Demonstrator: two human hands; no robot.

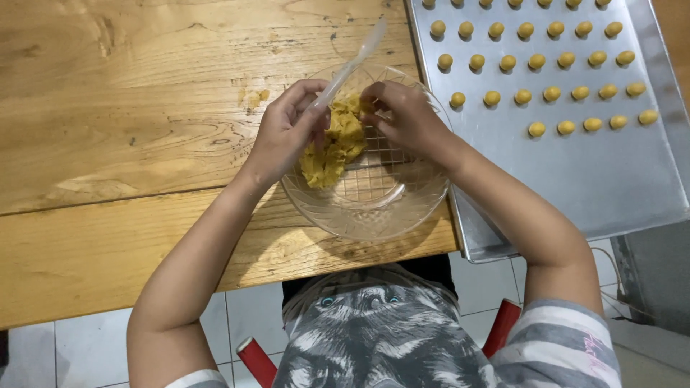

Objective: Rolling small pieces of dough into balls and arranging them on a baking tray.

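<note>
The left hand (pixel 284 133) grips a clear plastic spoon (pixel 350 67), its handle slanting up toward the far edge of the wooden table (pixel 108 108) and its tip down in the yellow dough (pixel 336 144). The right hand (pixel 406 115) is closed, fingertips pinching at the top of the dough. The dough lies heaped on the left side of a clear glass bowl (pixel 374 205), which sits at the table's near edge. Just to the right, touching the bowl, a metal baking tray (pixel 575 179) overhangs that edge; small dough balls (pixel 535 61) sit in rows across its far half.
</note>
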